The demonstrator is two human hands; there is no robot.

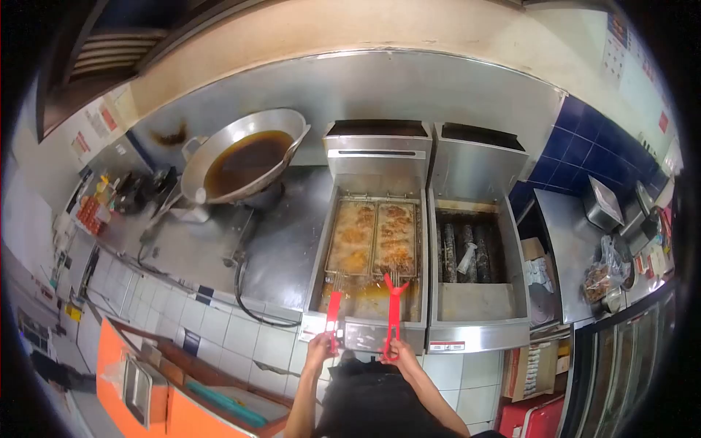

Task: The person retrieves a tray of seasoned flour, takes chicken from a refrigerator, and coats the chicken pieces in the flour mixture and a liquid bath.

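Two wire fry baskets sit side by side in the bubbling oil of the fryer. Browned pieces of food fill the left fry basket and the right fry basket. My left hand is closed around the lower end of the left basket's red handle. On the other side, my right hand grips the lower end of the right basket's red handle, which has a forked shape at its top. Foam hides the baskets' bottoms.
To the right stands a second fryer with dark tubes in its well. A large wok of dark oil sits at the left beside a steel counter. Farther right are a steel table and a plastic bag. An orange cabinet stands lower left.
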